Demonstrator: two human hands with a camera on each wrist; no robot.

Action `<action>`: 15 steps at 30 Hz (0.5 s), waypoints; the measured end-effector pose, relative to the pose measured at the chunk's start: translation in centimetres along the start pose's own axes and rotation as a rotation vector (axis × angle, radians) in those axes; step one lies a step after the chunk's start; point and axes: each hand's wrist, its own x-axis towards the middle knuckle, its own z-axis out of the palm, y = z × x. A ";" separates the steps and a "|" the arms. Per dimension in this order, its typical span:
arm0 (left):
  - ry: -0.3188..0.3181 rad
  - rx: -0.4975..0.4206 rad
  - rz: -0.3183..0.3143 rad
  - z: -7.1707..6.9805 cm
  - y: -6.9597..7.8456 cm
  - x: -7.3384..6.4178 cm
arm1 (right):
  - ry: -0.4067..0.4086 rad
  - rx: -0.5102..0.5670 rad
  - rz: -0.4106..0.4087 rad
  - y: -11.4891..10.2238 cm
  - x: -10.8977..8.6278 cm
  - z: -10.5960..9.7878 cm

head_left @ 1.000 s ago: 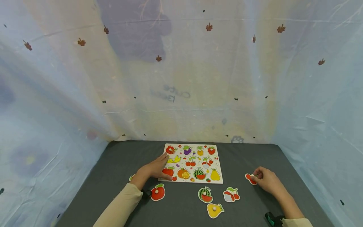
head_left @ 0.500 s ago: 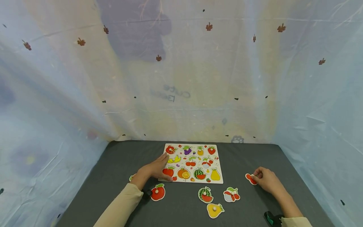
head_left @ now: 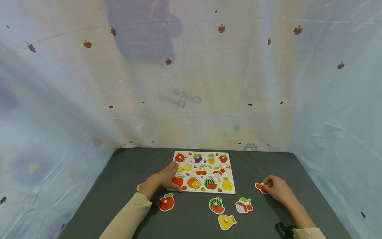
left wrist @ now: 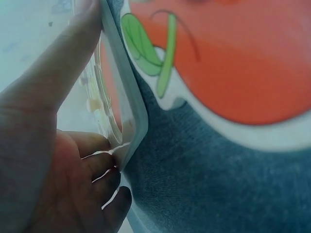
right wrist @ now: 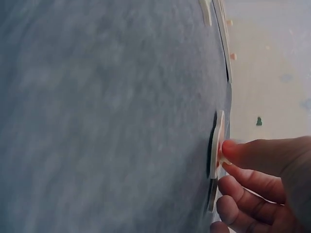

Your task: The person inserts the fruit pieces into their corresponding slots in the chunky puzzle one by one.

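My left hand (head_left: 165,176) rests on the left side of the fruit puzzle board (head_left: 231,190), fingers extended and thumb near its front edge. In the left wrist view, the hand (left wrist: 63,170) spans a corner of the board (left wrist: 131,97). At the right, my right hand (head_left: 278,188) pinches a red cherry puzzle piece (head_left: 260,188) low over the table. The right wrist view has thumb and fingertips on the small knob of this piece (right wrist: 217,145), which stands nearly edge-on to the camera. Fruit shapes cover the board, several with knobs.
An apple piece (head_left: 167,202) lies by the left wrist. Watermelon (head_left: 217,205), pear (head_left: 226,222) and a red-and-white cherry-like piece (head_left: 244,205) lie in front of the board. Another piece (head_left: 138,187) is mostly hidden behind the left forearm. A patterned curtain (head_left: 191,83) surrounds the dark table (head_left: 125,166).
My right hand has shifted slightly left with the cherry puzzle piece. The left hand stays on the board, and the loose pieces lie as before.
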 end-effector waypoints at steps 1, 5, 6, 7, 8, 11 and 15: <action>0.004 0.001 -0.002 0.0 0.0 0.0 | 0.005 -0.002 -0.011 -0.3 0.1 0.1; -0.005 0.011 -0.003 -0.7 0.8 -0.7 | 0.018 0.003 -0.053 -1.6 0.4 0.6; -0.014 0.015 -0.001 -1.0 1.2 -1.0 | 0.019 0.010 -0.060 -1.9 0.5 0.7; -0.017 0.009 -0.001 -1.3 1.6 -1.4 | 0.021 0.013 -0.071 -2.2 0.6 0.8; -0.021 0.006 0.002 -1.5 1.8 -1.6 | 0.021 0.015 -0.078 -2.5 0.7 0.9; -0.031 0.013 0.002 -1.4 1.8 -1.5 | 0.030 0.018 -0.102 -3.3 1.0 1.2; -0.024 0.043 -0.005 -0.5 0.7 -0.4 | 0.035 0.008 -0.130 -4.2 1.5 1.6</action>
